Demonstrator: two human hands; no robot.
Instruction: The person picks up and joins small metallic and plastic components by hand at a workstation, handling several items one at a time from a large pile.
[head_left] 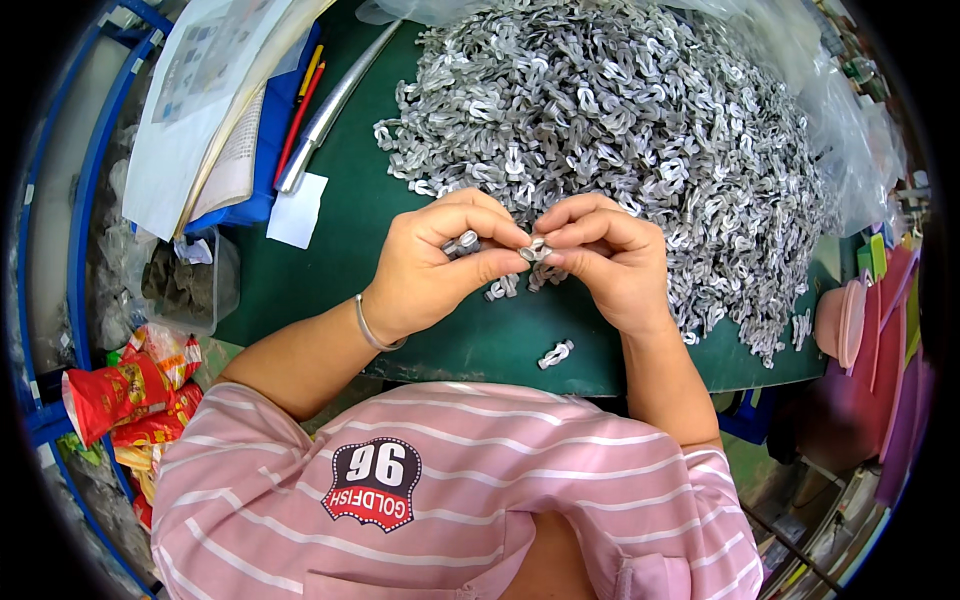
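Note:
My left hand [440, 260] and my right hand [605, 255] meet over the green table [330, 250], fingertips pinched together on a small silver metal clip [536, 250]. More clips show inside my left palm near the index finger. A huge heap of the same silver metal clips [620, 130] fills the table just beyond my hands. A few loose clips [503, 288] lie under my hands, and one joined pair of clips [556, 354] rests near the table's front edge. A thin bangle circles my left wrist.
At the far left lie a stack of papers and booklets [215, 110], pens, a long silver metal bar [330, 105] and a white paper slip [297, 210]. A clear bin [190, 285] and red snack bags [130, 395] sit at the left; pink plastic items [850, 320] stand at the right.

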